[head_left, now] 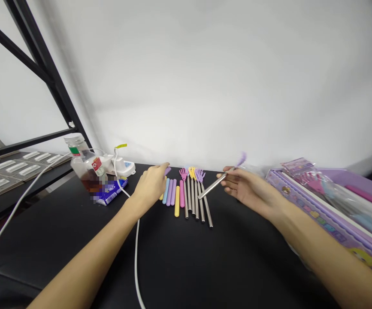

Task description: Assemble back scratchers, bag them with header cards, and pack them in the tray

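My right hand (pixel 248 186) is closed on a back scratcher (pixel 216 184), its metal rod slanting down to the left and its purple claw end blurred above the fingers. A purple handle (pixel 167 171) sticks out past the closed fingers of my left hand (pixel 149 186), which hides much of it. Beside that hand lie several coloured handles (pixel 177 201) in blue, purple, yellow and pink. To their right, several back scratchers (pixel 192 193) lie side by side, pink, blue, yellow and purple claws towards the wall and bare metal rods towards me. The held rod's lower tip overlaps this row in view.
At right stands a purple printed box (pixel 317 210) with bagged back scratchers (pixel 340 197) in it. A jar of brown liquid (pixel 87 165), a blue packet (pixel 111 191) and a power strip (pixel 126 167) stand left. A white cable (pixel 136 253) crosses the black table (pixel 231 266).
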Demonstrator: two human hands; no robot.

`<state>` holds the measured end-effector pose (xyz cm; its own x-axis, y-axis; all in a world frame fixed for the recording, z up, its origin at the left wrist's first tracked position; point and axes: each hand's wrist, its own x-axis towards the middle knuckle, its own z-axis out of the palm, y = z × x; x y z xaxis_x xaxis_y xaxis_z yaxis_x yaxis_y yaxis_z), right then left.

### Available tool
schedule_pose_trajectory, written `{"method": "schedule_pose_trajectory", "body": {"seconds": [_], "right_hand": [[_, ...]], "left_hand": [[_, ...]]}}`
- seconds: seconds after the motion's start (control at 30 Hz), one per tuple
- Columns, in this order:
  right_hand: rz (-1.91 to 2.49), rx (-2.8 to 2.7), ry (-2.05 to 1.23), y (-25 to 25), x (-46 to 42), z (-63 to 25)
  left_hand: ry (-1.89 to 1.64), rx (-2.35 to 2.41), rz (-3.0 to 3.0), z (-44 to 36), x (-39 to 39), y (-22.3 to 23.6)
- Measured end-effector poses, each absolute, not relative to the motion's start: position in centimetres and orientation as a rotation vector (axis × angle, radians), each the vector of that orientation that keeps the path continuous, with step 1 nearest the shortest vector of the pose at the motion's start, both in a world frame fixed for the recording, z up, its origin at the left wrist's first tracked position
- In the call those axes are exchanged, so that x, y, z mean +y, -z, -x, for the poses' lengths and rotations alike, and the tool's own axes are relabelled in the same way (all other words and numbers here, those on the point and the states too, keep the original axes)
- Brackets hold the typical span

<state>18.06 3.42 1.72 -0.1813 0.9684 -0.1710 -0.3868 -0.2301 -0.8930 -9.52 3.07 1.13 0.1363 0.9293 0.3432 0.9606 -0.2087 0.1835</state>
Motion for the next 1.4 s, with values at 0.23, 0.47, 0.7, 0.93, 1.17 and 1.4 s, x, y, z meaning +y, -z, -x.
{"method": "schedule_pose_trajectory", "body": {"seconds": [0.23, 0.47, 0.7, 0.93, 1.17, 1.4], "right_hand": [[0.879, -0.79, -1.492, -3.9, 1.5, -21.0], [0.773, -0.819, -1.383, -3.6, 1.2, -24.5], [0.78, -0.89, -1.335, -3.2, 0.4, -24.0], [0.807, -0.995, -1.324, -3.0, 0.0, -23.2], [0.758, -1.018, -1.363, -2.7, 0.5, -24.0], [0.753, -1.089, -1.302, -2.3, -0.4, -21.5]], "left_hand": [[0.824, -1.394, 2.651, 5.3, 1.9, -1.4], [0.872, -1.274, 2.661, 0.0, 1.6, -3.2], [1.051, -1.3, 2.612, -0.3, 1.6, -0.8], [1.141, -1.115, 2.628, 1.0, 1.9, 0.3], [1.307, -0.826, 2.667, 1.6, 2.1, -0.1], [1.309, -0.899, 2.812, 0.7, 1.1, -1.0]]}}
